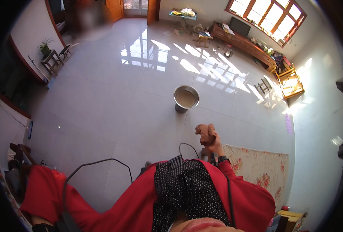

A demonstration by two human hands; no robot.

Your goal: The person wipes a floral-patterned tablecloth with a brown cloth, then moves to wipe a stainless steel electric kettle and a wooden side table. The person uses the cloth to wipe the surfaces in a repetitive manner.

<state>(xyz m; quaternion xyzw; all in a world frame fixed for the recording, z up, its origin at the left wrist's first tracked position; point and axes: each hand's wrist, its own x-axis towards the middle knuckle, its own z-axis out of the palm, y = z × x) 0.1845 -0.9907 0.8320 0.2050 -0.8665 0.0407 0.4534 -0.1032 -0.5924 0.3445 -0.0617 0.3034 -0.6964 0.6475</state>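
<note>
My right hand (217,146), with a dark band at its wrist, is closed round a crumpled brown cloth (206,134) in front of my body. Beyond it, on the tiled floor, stands a metal bucket (180,107) holding cloudy, light-brown liquid. The cloth is apart from the bucket. My left arm (47,189), in a red sleeve, reaches far out to the left and bends down. A dark band shows at the lower edge, but the left hand itself is outside the picture.
Shiny grey tiles (102,100) spread around the bucket. A flower-patterned cover (256,170) lies at my right, by the wall. A long wooden cabinet (241,42), a wooden chair (290,83) and a low stool (262,86) stand far right. A plant stand (52,60) is at the left.
</note>
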